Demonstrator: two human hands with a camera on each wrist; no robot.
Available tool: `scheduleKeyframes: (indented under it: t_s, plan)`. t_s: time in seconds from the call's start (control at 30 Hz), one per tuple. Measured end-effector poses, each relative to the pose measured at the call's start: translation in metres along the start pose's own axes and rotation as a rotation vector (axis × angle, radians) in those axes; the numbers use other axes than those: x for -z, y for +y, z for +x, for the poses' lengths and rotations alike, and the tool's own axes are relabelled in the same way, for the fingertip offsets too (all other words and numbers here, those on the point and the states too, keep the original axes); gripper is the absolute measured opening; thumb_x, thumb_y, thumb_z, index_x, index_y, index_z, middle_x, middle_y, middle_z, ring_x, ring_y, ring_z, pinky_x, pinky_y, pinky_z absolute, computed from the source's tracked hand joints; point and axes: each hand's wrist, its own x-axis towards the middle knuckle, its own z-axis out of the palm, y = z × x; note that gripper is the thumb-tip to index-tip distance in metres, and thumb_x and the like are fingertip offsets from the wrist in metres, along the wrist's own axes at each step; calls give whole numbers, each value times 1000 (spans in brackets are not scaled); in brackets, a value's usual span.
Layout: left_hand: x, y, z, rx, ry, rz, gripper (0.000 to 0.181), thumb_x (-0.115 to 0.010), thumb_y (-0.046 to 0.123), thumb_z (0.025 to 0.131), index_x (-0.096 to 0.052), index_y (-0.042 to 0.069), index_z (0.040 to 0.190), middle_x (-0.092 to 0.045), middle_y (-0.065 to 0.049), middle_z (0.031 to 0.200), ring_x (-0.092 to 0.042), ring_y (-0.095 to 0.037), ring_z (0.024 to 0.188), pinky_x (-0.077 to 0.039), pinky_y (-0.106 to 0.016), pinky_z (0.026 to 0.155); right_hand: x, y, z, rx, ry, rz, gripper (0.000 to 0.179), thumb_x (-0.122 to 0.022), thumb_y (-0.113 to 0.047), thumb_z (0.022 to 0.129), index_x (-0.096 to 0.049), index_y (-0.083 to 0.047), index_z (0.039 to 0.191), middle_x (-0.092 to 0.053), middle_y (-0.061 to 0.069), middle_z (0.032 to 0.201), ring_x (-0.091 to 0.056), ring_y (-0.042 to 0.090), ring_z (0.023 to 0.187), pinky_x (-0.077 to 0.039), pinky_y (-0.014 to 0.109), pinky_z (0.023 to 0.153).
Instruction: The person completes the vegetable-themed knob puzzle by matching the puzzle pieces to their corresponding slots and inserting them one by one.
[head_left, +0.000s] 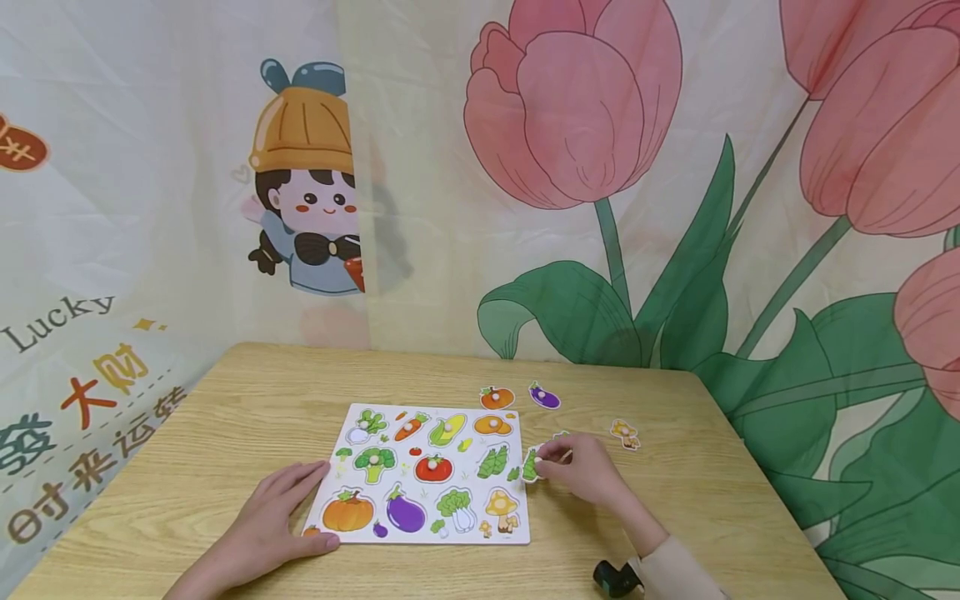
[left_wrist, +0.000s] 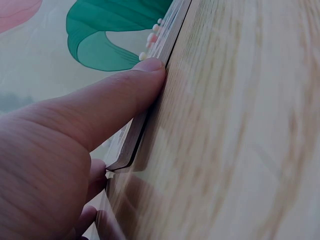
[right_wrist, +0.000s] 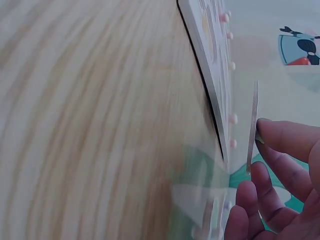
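Observation:
A white vegetable puzzle board (head_left: 397,533) lies flat on the table. My left hand (head_left: 258,525) rests at its front left corner, fingers along the left edge and thumb on the front edge; the left wrist view shows the thumb (left_wrist: 120,97) against the board's side. My right hand (head_left: 581,468) pinches a green vegetable puzzle piece (head_left: 530,467) by its knob, just off the board's right edge. In the right wrist view this piece (right_wrist: 253,125) stands edge-on, raised above the table. Beside it on the board is a green vegetable picture (head_left: 494,461).
Behind the board lie a pumpkin piece (head_left: 497,397) and an eggplant piece (head_left: 544,396). A mushroom piece (head_left: 625,434) is to the right. Another piece (head_left: 561,434) is mostly hidden behind my right hand. Several knobbed pieces, including a tomato (head_left: 433,469), sit in the board.

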Motion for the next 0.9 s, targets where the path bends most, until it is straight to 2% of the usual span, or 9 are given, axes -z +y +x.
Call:
scheduleKeyframes:
  t_s: [0.3,0.5,0.9]
  plan:
    - [0,0,0,2,-6,4,107,-90,62,75,-52,3,156,-50,-14,157,-36,-44,142,-38,-71,106,-23,-11,13,22,-43,43,9,-84,-22,92,-78,-16,95,-68,-4,86,-57,16,80,-48,26,62]
    - [0,0,0,0,-5,7,107,-90,63,75,-52,3,156,-50,-14,157,-35,-44,142,-38,-70,106,-35,-17,22,34,-46,32,8,-84,-21,91,-79,-16,94,-67,-5,85,-58,14,78,-48,24,63]
    - [2,2,-1,10,-10,-3,107,-90,62,75,-52,3,156,-50,-14,157,-35,-45,143,-38,-71,106,-51,-27,31,-15,-33,15,10,-86,-21,90,-78,-17,92,-65,-4,81,-56,15,76,-45,24,62]
